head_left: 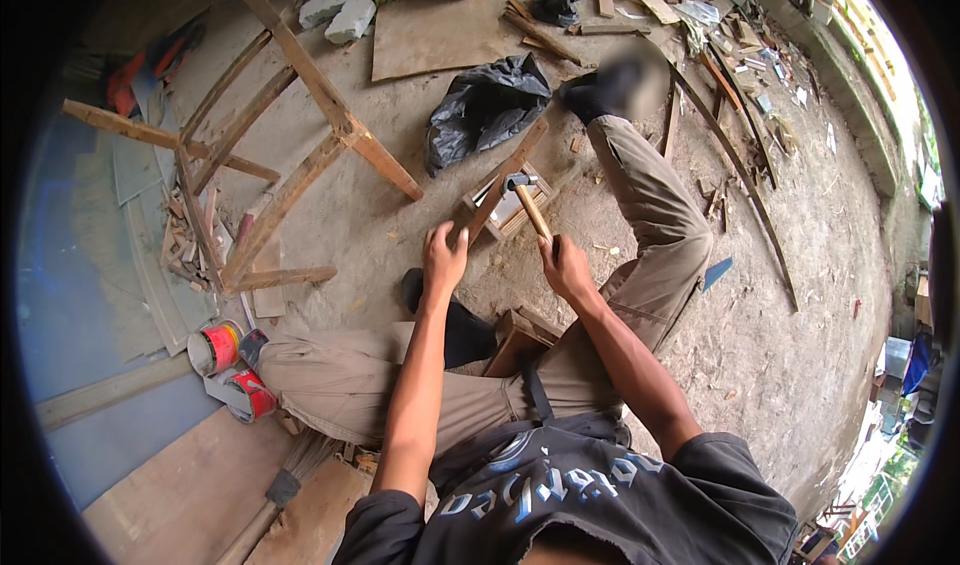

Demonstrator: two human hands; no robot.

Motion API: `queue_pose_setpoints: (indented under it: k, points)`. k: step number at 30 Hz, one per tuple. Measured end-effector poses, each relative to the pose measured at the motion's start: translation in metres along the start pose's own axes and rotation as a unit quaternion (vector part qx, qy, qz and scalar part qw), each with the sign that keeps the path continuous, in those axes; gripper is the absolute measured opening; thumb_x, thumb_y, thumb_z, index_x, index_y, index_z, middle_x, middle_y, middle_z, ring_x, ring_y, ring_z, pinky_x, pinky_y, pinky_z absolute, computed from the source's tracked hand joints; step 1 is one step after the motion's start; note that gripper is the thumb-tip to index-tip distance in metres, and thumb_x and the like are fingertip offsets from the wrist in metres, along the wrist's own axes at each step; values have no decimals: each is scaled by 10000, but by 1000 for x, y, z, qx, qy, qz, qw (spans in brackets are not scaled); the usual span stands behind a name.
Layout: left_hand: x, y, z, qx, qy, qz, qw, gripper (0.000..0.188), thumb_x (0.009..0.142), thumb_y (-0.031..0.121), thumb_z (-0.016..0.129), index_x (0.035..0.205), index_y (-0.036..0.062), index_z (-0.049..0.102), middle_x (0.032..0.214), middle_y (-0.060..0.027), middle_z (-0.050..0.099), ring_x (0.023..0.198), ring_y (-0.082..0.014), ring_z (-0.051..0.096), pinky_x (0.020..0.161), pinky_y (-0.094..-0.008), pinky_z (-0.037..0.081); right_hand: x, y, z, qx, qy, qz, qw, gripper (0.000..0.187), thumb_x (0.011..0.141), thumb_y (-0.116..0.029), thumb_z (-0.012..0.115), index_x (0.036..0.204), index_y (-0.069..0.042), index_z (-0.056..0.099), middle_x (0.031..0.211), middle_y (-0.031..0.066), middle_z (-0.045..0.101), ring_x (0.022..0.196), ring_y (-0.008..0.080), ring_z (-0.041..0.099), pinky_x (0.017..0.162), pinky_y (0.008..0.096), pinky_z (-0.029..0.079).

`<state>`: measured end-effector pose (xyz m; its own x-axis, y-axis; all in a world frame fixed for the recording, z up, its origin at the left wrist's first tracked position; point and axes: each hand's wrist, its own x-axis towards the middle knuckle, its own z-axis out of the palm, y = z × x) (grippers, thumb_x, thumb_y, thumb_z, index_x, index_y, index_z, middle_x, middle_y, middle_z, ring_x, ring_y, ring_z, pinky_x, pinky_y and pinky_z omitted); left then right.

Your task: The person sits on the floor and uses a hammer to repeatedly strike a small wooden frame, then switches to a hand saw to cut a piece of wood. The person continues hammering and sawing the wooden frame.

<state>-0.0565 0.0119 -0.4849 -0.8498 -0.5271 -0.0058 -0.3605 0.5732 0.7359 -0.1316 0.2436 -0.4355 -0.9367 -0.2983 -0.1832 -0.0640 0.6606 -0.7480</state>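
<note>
My right hand (568, 268) is closed round the wooden handle of a hammer (533, 210). Its metal head lies at the middle of a narrow brown wooden strip (528, 148); whether the two touch I cannot tell. At the strip's near end is my left hand (445, 257), its thumb and fingers closed on the wood. The strip slants away to the right, across a small wooden box (507, 227) on the ground. What fills the box is partly hidden by the strip and the hammer. My legs spread out on both sides of it.
A black plastic bag (470, 115) lies just beyond the box. On the left stands a wooden frame (290, 190), with red tins (255, 393) nearer me. A blue saw blade (717, 273) shows beside my right knee. Long strips (745, 170) and wood scraps litter the right.
</note>
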Motion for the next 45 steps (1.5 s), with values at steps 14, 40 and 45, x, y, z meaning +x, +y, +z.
queue_pose_setpoints:
  k: [14, 40, 45]
  points:
    - [62, 69, 11, -400, -87, -272, 871, 185, 887, 204, 736, 989, 62, 674, 841, -6, 668, 704, -100, 617, 566, -240, 486, -2, -12, -11, -39, 23, -91, 995, 303, 934, -263, 646, 938, 4, 502, 701, 243, 609, 674, 469, 604, 595, 530, 464]
    - [30, 23, 57, 180, 46, 3, 983, 709, 835, 441, 739, 1285, -23, 447, 1222, -277, 504, 1145, -454, 486, 934, -510, 441, 34, 32, -15, 152, 176, 131, 964, 430, 946, -397, 653, 816, 5, 568, 585, 16, 505, 454, 96, 466, 392, 291, 350]
    - [18, -16, 61, 67, -66, -103, 990, 646, 896, 502, 644, 1191, -56, 506, 1054, -267, 587, 1050, -451, 558, 928, -516, 454, 31, 26, -9, 206, 100, 167, 959, 505, 899, -429, 687, 914, 74, 632, 646, 93, 570, 599, 169, 542, 553, 362, 443]
